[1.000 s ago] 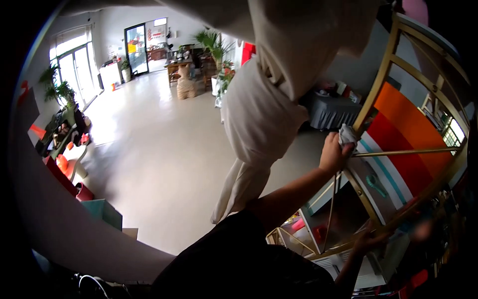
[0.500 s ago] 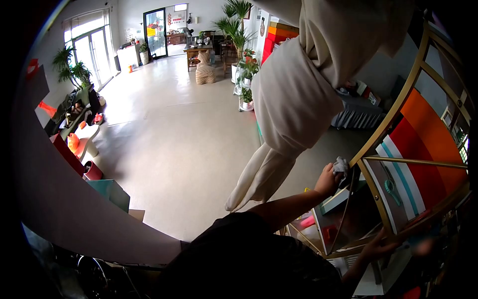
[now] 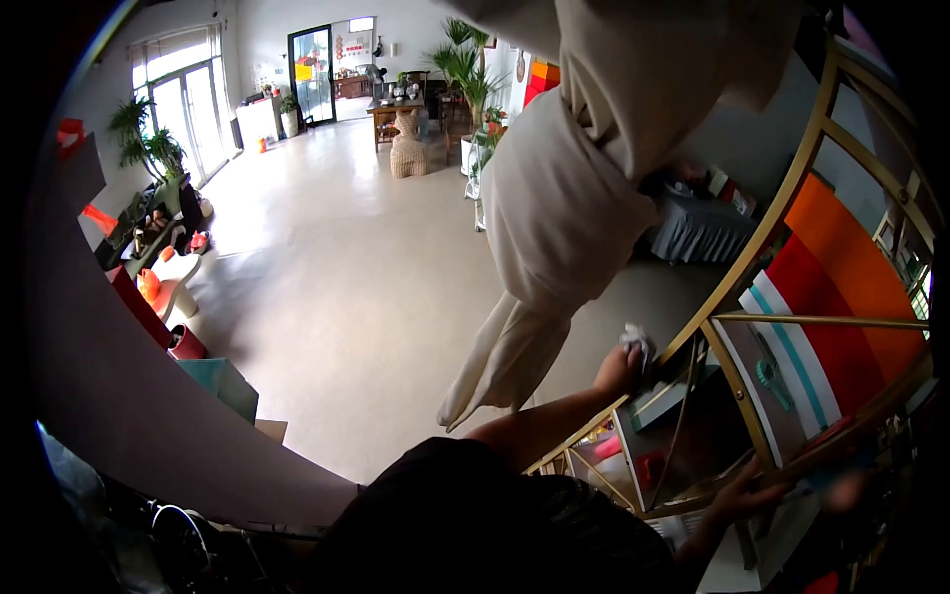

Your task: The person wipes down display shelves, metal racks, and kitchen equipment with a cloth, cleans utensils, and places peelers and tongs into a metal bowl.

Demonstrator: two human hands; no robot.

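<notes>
My left hand (image 3: 618,370) is closed around a crumpled grey-white cloth (image 3: 636,343), beside the outer rail of a gold metal rack (image 3: 780,226). Lower right, my right hand (image 3: 740,497) grips the rack's bottom rail, its fingers partly in shadow. Inside the rack is a panel with orange, red, white and teal stripes (image 3: 809,322). A teal brush-like object (image 3: 770,381) is near the panel's lower left. Below the rail that my left hand is beside are a dark glossy surface and small red and pink items.
A large knotted beige fabric (image 3: 559,213) hangs in the middle. Behind it are a grey-draped table (image 3: 699,226), plants, a wooden table (image 3: 396,107) and a woven figure (image 3: 407,148). On the left are a white low table (image 3: 176,277), a red bin (image 3: 185,342) and a teal box (image 3: 223,384).
My left hand with the cloth has moved down and to the left along the rack's outer rail. My right hand stays at the bottom rail. The view has shifted.
</notes>
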